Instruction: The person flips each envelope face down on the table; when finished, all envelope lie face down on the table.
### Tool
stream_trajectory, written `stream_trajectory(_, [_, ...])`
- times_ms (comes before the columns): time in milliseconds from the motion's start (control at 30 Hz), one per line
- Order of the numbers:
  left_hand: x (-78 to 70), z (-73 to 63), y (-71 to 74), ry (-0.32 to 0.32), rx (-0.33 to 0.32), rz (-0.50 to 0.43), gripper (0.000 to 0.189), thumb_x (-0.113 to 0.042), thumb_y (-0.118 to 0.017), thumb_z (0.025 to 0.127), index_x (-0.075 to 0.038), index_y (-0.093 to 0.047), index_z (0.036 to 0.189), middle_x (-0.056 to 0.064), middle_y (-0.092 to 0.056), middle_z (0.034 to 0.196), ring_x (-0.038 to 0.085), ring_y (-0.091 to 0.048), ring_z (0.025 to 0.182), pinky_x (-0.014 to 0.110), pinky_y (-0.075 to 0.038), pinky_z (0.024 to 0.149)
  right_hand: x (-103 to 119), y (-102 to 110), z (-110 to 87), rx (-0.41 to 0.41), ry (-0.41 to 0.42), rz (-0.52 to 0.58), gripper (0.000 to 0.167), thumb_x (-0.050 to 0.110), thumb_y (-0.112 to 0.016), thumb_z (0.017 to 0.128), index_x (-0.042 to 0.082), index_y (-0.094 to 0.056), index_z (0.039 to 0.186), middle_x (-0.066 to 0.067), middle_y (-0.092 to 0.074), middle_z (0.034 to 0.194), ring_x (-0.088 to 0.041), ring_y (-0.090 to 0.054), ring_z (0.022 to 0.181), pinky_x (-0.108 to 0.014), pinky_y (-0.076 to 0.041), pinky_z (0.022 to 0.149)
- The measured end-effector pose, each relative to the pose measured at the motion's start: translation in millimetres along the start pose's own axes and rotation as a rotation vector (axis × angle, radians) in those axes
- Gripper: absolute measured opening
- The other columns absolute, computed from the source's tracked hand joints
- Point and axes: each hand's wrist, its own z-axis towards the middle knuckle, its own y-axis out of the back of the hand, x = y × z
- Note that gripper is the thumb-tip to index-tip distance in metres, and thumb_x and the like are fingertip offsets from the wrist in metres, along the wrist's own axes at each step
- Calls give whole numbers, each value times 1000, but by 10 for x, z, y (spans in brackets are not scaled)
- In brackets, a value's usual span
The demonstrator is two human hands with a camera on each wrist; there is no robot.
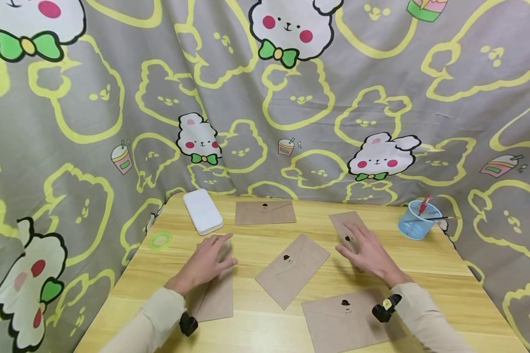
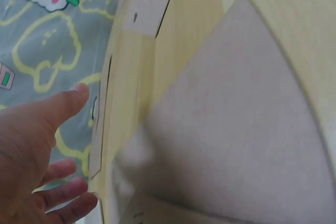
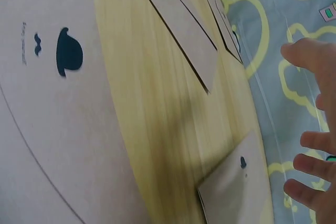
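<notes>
Several brown paper envelopes lie spread on the wooden table. My left hand hovers over the left envelope, fingers loosely extended and holding nothing; its forearm hides part of that envelope. On the other side, my right hand is above the right-hand envelope, thumb and fingers apart with nothing between them. Between the hands lies a tilted envelope. The near-right envelope sits partly under the right forearm; in the right wrist view this envelope shows a printed black hat and moustache.
Another envelope lies at the table's back edge. A white box stands at back left, near a greenish tape roll. At back right is a blue mesh cup with pens. A patterned curtain surrounds the table.
</notes>
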Motion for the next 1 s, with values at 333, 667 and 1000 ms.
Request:
stream_trajectory(333, [-186,-96,-115,-50,20,-54,74,-31,-85,98,-7,-52,159,16,-61,150,31,-62,126,53,-57,109,134,-170,59,18,32,85,81,45,-73,103,5,-41,166,-29,-54,159,-53,-57,141,-75,-48,115])
stream_trajectory(667, [-310,-123,-248,-107,98,-51,60,-28,-85,97,-3,-62,147,10,-66,131,25,-64,116,47,-61,101,245,-339,106,68,32,152,80,38,-79,101,6,-44,165,-26,-63,150,-46,-65,127,-69,-56,105])
stream_trajectory(1000, [-404,-119,-367,-165,154,-16,60,-33,-86,96,-3,-66,144,2,-64,117,16,-59,103,42,-60,96,252,-464,134,125,17,235,75,25,-83,99,2,-48,161,-26,-64,147,-41,-67,123,-61,-59,101])
